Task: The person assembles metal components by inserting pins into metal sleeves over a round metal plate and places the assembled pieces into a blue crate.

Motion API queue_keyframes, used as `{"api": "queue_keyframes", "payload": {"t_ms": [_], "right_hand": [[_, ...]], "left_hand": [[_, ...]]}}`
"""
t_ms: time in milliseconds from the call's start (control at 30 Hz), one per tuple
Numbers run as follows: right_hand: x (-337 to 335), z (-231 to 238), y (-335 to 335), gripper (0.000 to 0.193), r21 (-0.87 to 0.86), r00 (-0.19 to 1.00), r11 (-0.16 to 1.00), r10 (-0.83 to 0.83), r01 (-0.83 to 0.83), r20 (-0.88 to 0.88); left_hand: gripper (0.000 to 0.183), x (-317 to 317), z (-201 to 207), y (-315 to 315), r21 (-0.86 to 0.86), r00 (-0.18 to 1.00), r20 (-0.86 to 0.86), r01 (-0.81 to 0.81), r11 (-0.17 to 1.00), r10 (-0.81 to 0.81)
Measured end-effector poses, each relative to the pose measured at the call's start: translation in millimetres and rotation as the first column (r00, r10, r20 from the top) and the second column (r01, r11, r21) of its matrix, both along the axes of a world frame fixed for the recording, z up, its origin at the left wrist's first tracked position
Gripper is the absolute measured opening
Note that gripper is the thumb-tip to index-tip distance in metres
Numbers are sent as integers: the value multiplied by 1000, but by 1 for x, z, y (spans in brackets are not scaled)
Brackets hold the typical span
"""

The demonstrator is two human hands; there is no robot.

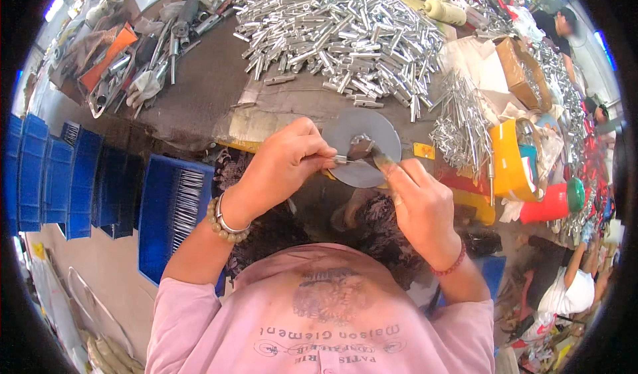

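Observation:
My left hand point(286, 164) pinches a short, shiny metal tube point(340, 159) between thumb and fingertips. Opposite it, my right hand point(422, 201) has its thumb and fingers closed close to the tube's far end; whatever they grip is too small to make out. Both hands meet over a round grey dish point(345, 124) at the table's near edge. Some small silvery pieces point(361, 138) lie in the dish, partly hidden by my right fingertips.
A large heap of metal tubes point(332, 28) covers the table beyond the dish. Thin metal rods point(462, 124) lie to the right, beside a yellow container point(508, 161) and a red container point(541, 211). A blue bin point(156, 221) with rods stands left. People work at far right.

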State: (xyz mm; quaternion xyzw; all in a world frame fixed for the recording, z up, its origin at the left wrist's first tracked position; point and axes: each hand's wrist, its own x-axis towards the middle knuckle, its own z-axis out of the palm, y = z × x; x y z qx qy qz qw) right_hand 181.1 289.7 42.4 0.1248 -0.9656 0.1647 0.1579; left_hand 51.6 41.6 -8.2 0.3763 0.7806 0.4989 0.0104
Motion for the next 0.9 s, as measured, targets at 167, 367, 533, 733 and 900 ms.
{"api": "queue_keyframes", "payload": {"t_ms": [167, 367, 533, 733, 900], "right_hand": [[-2, 12, -9, 42, -269, 938, 963, -96, 4, -332], [6, -2, 0, 49, -57, 999, 997, -54, 54, -5], [-7, 10, 4, 54, -205, 993, 978, -55, 32, -105], [-34, 1, 19, 38, 113, 960, 992, -25, 59, -278], [1, -4, -14, 22, 34, 996, 996, -77, 78, -45]], "left_hand": [[19, 0, 4, 2, -10, 1000, 20, 2, 1000, -1], [17, -4, 6, 2, -14, 1000, 11, 0, 1000, 0], [16, -2, 4, 1, -18, 1000, 22, -7, 1000, 7], [19, -2, 4, 0, -45, 999, -43, 19, 999, -21], [22, 5, -1, -1, -13, 996, -77, -37, 999, 36]]}}
